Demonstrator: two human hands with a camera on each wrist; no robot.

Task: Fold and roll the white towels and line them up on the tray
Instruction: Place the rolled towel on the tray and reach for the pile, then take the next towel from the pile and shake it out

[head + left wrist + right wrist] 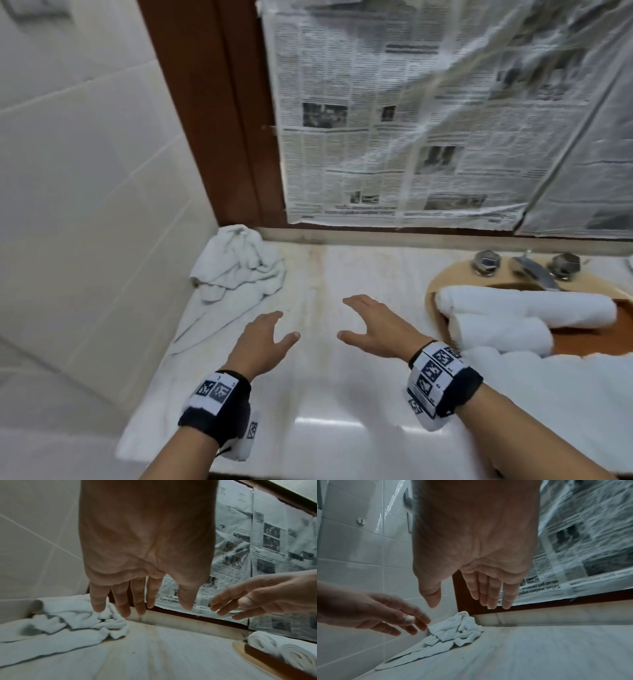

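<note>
Towel point(239, 263) crumpled at bench point(342, 394) back-left corner | left hand point(263, 337) nearer | both hands spread, empty; right hand point(375, 325) alongside

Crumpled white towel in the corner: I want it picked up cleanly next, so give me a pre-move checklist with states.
1. Left hand holds nothing: ok.
2. Right hand holds nothing: ok.
3. Crumpled white towel lies unfolded by the tiled wall: ok.
4. Pale marble counter between the hands bare for folding: ok.
5. Two rolled white towels lie on the brown wooden tray: ok.
6. Space left on the tray: cannot tell.
</note>
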